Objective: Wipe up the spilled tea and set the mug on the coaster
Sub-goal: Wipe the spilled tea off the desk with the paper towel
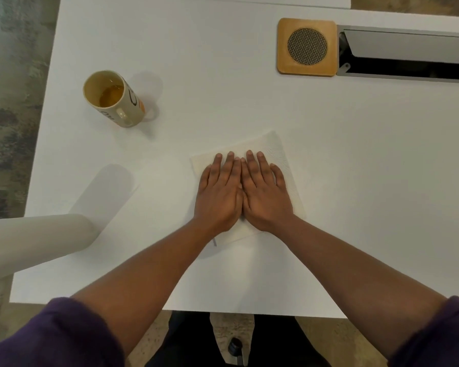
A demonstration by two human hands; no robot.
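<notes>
A folded white paper towel lies flat on the white table in the middle. My left hand and my right hand rest side by side on it, palms down, fingers straight and touching each other. Any spill is hidden under the towel. A beige mug with dark lettering stands upright at the far left, with amber tea in its bottom. The square wooden coaster with a round mesh centre lies at the far right, bare.
A grey cable tray with an open lid is sunk into the table right of the coaster. A pale cylinder juts over the table's left edge. Patterned carpet shows at the left.
</notes>
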